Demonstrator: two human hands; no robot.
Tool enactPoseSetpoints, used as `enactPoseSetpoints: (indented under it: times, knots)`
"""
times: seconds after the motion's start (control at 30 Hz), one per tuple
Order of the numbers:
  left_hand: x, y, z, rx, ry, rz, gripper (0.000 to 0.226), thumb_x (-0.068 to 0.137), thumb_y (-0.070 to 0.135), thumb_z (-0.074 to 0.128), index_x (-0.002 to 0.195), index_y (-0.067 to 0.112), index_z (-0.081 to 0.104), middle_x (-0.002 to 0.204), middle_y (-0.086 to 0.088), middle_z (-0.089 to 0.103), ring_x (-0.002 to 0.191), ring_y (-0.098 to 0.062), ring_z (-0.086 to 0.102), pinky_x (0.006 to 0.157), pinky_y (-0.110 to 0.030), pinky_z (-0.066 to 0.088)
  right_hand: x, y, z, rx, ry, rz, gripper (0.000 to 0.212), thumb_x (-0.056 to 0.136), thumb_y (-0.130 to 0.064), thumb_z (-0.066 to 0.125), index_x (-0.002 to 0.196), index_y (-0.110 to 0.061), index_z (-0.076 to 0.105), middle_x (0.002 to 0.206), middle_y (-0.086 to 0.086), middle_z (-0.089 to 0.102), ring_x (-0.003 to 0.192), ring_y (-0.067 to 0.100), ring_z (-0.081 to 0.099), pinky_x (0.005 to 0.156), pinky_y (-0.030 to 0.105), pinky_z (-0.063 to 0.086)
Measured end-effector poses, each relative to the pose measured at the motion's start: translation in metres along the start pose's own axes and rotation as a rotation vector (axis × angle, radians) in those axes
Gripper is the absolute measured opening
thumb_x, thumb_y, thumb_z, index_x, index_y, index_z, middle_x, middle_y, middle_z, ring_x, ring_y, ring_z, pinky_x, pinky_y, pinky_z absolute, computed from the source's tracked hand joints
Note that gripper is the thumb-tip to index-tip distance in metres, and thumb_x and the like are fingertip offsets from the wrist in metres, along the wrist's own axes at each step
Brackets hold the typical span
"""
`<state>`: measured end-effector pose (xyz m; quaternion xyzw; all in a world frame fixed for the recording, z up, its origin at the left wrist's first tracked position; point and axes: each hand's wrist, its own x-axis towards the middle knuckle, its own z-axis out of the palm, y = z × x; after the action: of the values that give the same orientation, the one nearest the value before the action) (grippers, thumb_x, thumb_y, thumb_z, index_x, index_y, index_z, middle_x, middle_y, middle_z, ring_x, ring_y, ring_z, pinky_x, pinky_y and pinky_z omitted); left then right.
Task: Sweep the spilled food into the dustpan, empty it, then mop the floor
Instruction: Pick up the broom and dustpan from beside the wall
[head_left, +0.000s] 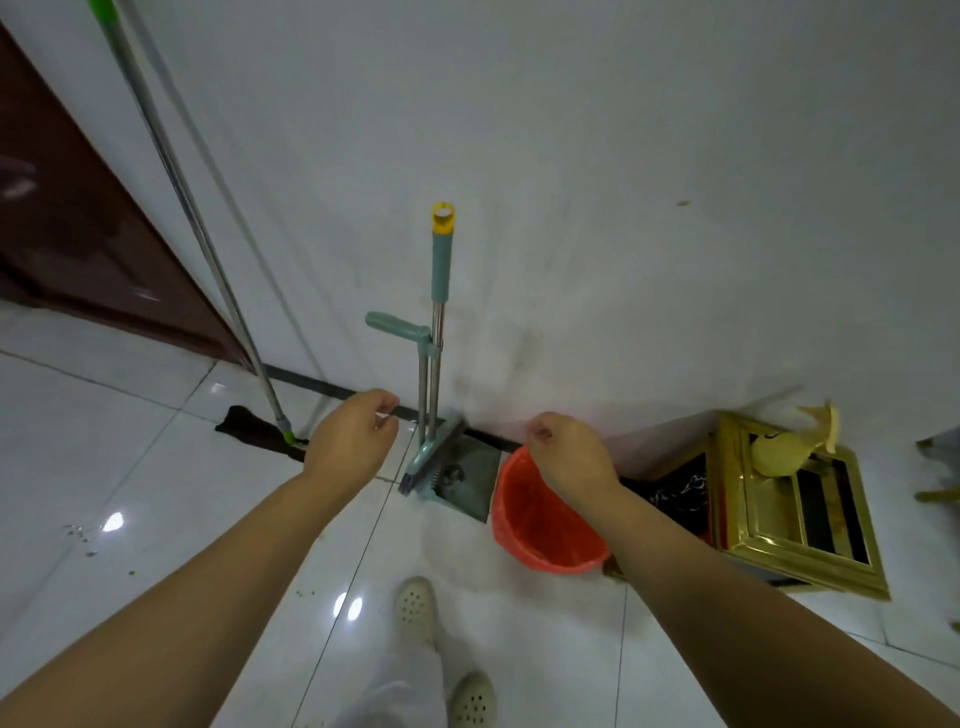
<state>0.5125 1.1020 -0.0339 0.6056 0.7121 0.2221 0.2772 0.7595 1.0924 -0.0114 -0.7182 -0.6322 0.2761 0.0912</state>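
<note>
Both hands, left hand (353, 434) and right hand (566, 452), seemingly empty near broom (439, 312).

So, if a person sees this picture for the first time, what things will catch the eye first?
Probably the two bare arms reaching forward, the left hand and right hand both empty with loosely curled fingers. Between them a teal broom and dustpan stand against the white wall. The bright red bucket sits on the floor just right of the dustpan, and a mop leans against the wall on the left.
</note>
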Motion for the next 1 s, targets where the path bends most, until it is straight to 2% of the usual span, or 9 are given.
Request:
enactPoseSetpoints:
  times: [0.1,0.27,0.4,0.53,0.63,0.73,0.83,0.9,1.0]
  knots:
    - [0.036,0.006,-0.004,-0.006,-0.006,0.038,0.029,0.092,0.017,0.051,0.120,0.017,0.061,0.116,-0.002,0.063,0.097,-0.015,0.058,0.082,-0.026,0.043,0.032,-0.020,-0.006,0.050,-0.031,0.003,0.032,0.090,-0.014,0.049,0.118,-0.016,0.066,0.122,0.004,0.064,0.112,0.022,0.059,0.090,0.025,0.043]
    - [0.105,0.010,-0.006,0.043,-0.055,0.075,0.037,0.094,0.020,0.050,0.131,0.014,0.054,0.127,-0.006,0.059,0.108,-0.021,0.057,0.087,-0.028,0.043,0.094,-0.062,-0.007,0.180,-0.040,0.071,0.032,0.089,-0.015,0.050,0.114,-0.019,0.068,0.117,0.002,0.065,0.101,0.019,0.061,0.082,0.018,0.041]
    - [0.155,0.004,-0.005,0.122,-0.142,0.125,0.046,0.094,0.018,0.050,0.139,0.013,0.045,0.137,-0.010,0.052,0.118,-0.025,0.053,0.094,-0.033,0.044,0.139,-0.096,-0.003,0.483,-0.059,0.237,0.029,0.088,-0.009,0.052,0.113,-0.014,0.066,0.100,0.006,0.063,0.078,0.016,0.057,0.067,0.020,0.044]
    - [0.194,-0.007,0.000,0.232,-0.268,0.202,0.052,0.095,0.015,0.047,0.146,0.014,0.034,0.150,-0.008,0.036,0.135,-0.023,0.036,0.111,-0.034,0.030,0.164,-0.123,-0.001,0.868,-0.185,0.427,0.029,0.094,-0.008,0.050,0.122,-0.013,0.056,0.093,0.014,0.060,0.070,0.018,0.056,0.051,0.018,0.046]
    - [0.215,-0.018,0.005,0.440,-0.363,0.252,0.058,0.096,0.020,0.046,0.149,0.014,0.023,0.156,-0.007,0.024,0.143,-0.021,0.022,0.117,-0.033,0.016,0.179,-0.135,0.004,0.946,-0.261,0.502,0.030,0.100,-0.020,0.045,0.129,-0.018,0.050,0.096,0.014,0.063,0.080,0.023,0.061,0.070,0.030,0.053]
    - [0.225,-0.030,0.010,0.624,-0.434,0.274,0.062,0.097,0.027,0.043,0.151,0.016,0.015,0.159,-0.005,0.014,0.146,-0.020,0.011,0.118,-0.038,0.008,0.190,-0.141,0.013,1.113,-0.361,0.646,0.028,0.101,-0.029,0.041,0.126,-0.020,0.050,0.095,0.016,0.065,0.086,0.027,0.064,0.083,0.040,0.054]
    - [0.226,-0.040,0.013,0.654,-0.434,0.301,0.058,0.096,0.027,0.044,0.150,0.018,0.022,0.156,-0.004,0.023,0.145,-0.019,0.015,0.118,-0.040,0.006,0.197,-0.146,0.023,1.334,-0.458,0.823,0.035,0.099,-0.037,0.044,0.117,-0.008,0.052,0.108,0.021,0.061,0.090,0.031,0.062,0.076,0.042,0.053]
    - [0.221,-0.044,0.014,0.633,-0.429,0.331,0.053,0.096,0.026,0.045,0.147,0.020,0.030,0.148,-0.004,0.035,0.139,-0.019,0.027,0.118,-0.039,0.010,0.199,-0.150,0.028,1.484,-0.475,0.899,0.033,0.099,-0.034,0.046,0.101,-0.001,0.051,0.113,0.024,0.057,0.093,0.032,0.060,0.081,0.043,0.051]
    - [0.209,-0.050,0.012,0.578,-0.399,0.327,0.047,0.092,0.025,0.048,0.139,0.022,0.043,0.130,-0.006,0.048,0.119,-0.022,0.045,0.109,-0.033,0.023,0.195,-0.162,0.032,1.655,-0.458,0.997,0.019,0.098,-0.014,0.045,0.089,0.002,0.050,0.093,0.024,0.053,0.086,0.031,0.057,0.078,0.038,0.051]
